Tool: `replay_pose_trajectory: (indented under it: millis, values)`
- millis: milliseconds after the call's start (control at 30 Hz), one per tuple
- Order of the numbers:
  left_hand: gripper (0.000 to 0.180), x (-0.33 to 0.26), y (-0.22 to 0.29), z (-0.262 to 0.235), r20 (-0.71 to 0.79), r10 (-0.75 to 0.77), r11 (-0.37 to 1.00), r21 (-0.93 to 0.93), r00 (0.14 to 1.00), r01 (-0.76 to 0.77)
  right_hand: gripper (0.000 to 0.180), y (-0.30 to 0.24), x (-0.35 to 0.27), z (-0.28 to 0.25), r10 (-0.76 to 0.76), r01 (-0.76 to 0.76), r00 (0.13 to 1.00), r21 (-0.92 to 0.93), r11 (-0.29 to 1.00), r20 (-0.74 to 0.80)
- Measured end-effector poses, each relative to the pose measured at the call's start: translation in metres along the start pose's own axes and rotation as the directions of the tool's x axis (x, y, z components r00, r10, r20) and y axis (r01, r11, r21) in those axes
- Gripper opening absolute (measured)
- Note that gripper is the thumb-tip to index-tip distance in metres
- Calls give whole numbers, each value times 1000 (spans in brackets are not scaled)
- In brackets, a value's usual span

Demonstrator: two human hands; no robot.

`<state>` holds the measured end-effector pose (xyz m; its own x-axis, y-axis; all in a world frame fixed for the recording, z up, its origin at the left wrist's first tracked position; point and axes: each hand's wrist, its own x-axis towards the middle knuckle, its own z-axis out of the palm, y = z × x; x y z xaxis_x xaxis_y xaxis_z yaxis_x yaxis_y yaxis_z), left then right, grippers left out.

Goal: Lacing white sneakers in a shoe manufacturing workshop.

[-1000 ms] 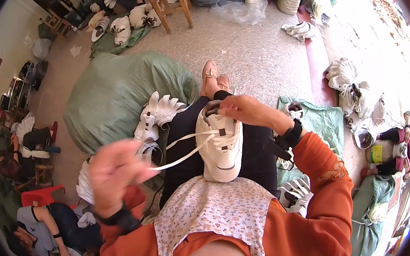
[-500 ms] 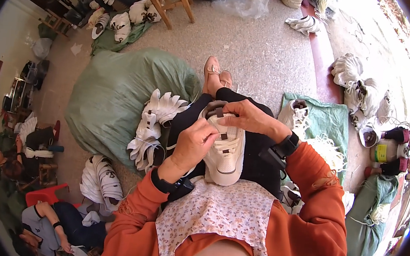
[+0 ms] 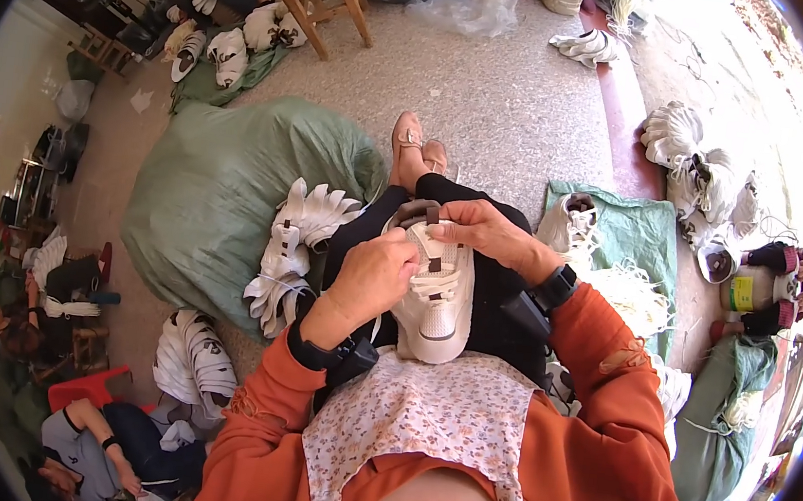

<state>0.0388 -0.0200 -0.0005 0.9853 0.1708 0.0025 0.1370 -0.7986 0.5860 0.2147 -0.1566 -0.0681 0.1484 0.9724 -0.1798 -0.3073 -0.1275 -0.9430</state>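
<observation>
A white lace-up sneaker (image 3: 440,319) with dark brown accents rests across my lap, its toe toward me. My right hand (image 3: 493,234) is closed at the upper end of the shoe, thumb and fingers pinching by the brown-lined tongue. Curled beside it, my left hand (image 3: 370,275) presses its fingertips against the upper lace rows on the left side. What those fingertips hold is hidden. Pale laces cross the front of the shoe, and a thin white strand hangs below my left hand.
A large green sack (image 3: 241,195) stands left of my legs, with white shoe uppers (image 3: 283,256) at its side. On the right, a green sheet (image 3: 653,233) carries a sneaker (image 3: 573,224) and a bundle of white laces (image 3: 636,300). Other people sit working at the left.
My left hand has shifted slightly up along the shoe. My right hand stays by the tongue, its fingers bent lower. The whole view has drifted a little.
</observation>
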Motion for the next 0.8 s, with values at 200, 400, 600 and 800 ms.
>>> replay_pose_trajectory:
  millis: [200, 400, 600, 800]
  values:
    - [13, 4, 4, -5, 115, -52, 990, 139, 992, 36, 14, -6, -1, 6, -5, 5, 1000, 15, 1000, -11]
    - [10, 4, -2, -1, 97, 8, 997, 80, 995, -16, 14, -2, -1, 4, -11, 11, 999, 10, 1000, -46]
    - [9, -4, -22, 11, -18, 9, 942, -336, 1000, -14, 17, -8, 1, 4, 13, -16, 999, -75, 997, -39]
    - [8, -4, -15, 25, -58, -55, 907, -420, 997, 25, 20, -7, 2, -1, 16, -17, 1000, -104, 994, -13]
